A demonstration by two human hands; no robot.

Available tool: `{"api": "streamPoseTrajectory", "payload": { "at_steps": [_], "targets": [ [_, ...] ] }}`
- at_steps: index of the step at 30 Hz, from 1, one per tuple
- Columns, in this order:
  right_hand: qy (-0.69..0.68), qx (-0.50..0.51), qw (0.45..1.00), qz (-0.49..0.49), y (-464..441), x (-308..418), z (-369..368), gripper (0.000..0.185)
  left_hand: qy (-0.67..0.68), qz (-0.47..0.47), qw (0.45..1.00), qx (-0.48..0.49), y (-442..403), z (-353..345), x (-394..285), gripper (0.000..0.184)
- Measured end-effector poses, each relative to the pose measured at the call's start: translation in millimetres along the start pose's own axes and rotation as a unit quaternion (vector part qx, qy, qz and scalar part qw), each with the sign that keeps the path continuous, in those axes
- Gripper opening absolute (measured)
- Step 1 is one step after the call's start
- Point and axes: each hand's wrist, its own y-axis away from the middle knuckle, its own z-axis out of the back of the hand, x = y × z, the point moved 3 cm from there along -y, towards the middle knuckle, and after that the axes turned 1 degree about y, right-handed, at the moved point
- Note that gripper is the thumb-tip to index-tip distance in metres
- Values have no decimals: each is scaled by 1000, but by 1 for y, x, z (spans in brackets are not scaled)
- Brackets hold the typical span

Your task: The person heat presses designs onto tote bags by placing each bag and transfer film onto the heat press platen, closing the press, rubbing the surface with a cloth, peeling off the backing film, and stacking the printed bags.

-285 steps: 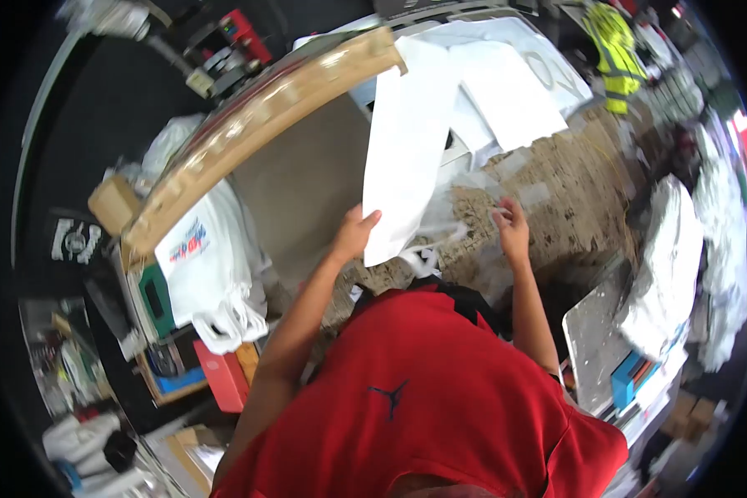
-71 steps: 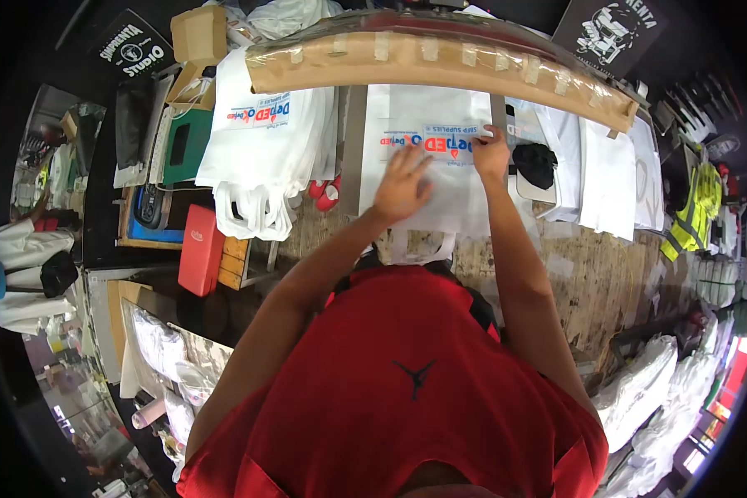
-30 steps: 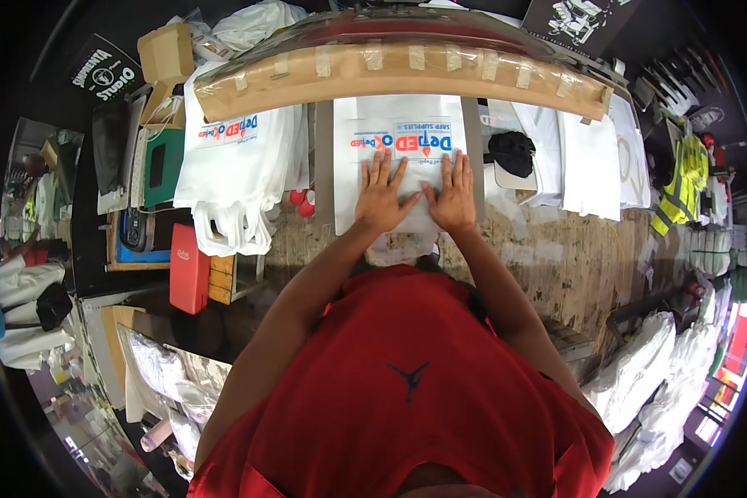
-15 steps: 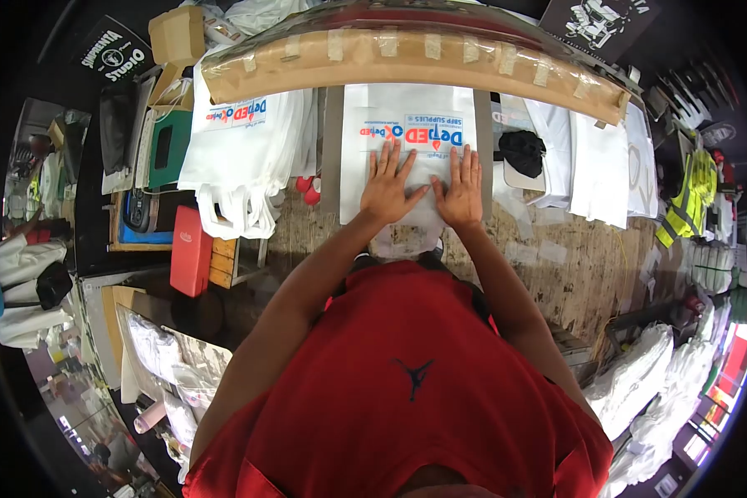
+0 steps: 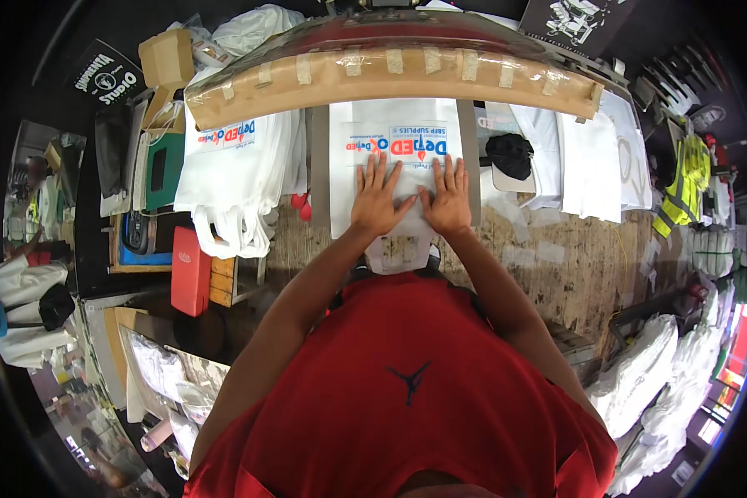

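Note:
A white tote bag (image 5: pixel 353 178) with blue and red lettering lies flat on a grey board (image 5: pixel 319 170). Its looped handle (image 5: pixel 398 254) hangs over the near edge, toward my body. My left hand (image 5: pixel 379 199) rests palm down on the bag, fingers spread just below the printed words. Beside it my right hand (image 5: pixel 446 199) lies flat too, its fingertips touching the lower edge of the print. The two thumbs point toward each other with a small gap between them. Neither hand grips anything.
A curved brown-edged panel (image 5: pixel 390 66) with tape strips overhangs the board's far end. Printed tote bags (image 5: pixel 232 178) hang at the left, above a red case (image 5: pixel 189 270). A black cloth bundle (image 5: pixel 510 156) and white bags (image 5: pixel 588 166) are at the right.
The whole view has shifted slightly, so the bag, board and panel appear lower and further left. Both hands stay flat on the bag in nearly the same place.

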Motion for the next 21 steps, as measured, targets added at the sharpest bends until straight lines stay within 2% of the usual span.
{"api": "streamPoseTrajectory", "payload": {
  "at_steps": [11, 17, 19, 21],
  "targets": [
    [-12, 20, 1000, -15, -1, 1, 2, 70, -3, 3, 1000, 0, 1, 3, -2, 83],
    [-6, 20, 1000, -14, -2, 2, 4, 71, -35, 13, 999, -7, -15, 0, -4, 68],
    [-4, 13, 1000, -12, -2, 1, 2, 71, 12, 122, 990, 75, -38, 7, -11, 58],
    [-2, 9, 1000, -6, -1, 2, 2, 71, 32, 107, 991, 68, -63, -3, -13, 56]
  ]
}}
